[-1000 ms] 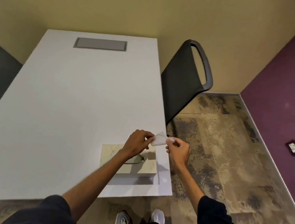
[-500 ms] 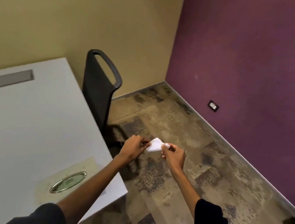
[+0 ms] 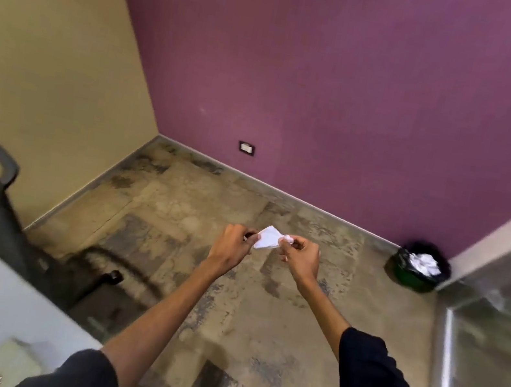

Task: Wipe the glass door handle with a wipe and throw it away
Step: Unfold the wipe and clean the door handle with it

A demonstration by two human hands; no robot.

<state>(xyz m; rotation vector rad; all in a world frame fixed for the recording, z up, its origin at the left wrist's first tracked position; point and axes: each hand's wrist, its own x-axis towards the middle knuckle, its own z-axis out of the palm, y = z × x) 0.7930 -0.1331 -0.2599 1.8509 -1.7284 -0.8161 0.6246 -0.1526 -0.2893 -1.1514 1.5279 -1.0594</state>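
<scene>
Head view: left hand (image 3: 231, 243) and right hand (image 3: 301, 256) each pinch the white wipe (image 3: 268, 238) between them — bin (image 3: 418, 266) sits well apart by the purple wall.

White wipe (image 3: 267, 238); purple wall (image 3: 350, 90); mottled brown floor (image 3: 260, 313).

Both hands (image 3: 266, 250) pinch a white wipe (image 3: 268, 238), apparently folded.

Both arms out front, left hand (image 3: 232, 244) & right hand (image 3: 301, 256) fingers pinched.
</scene>
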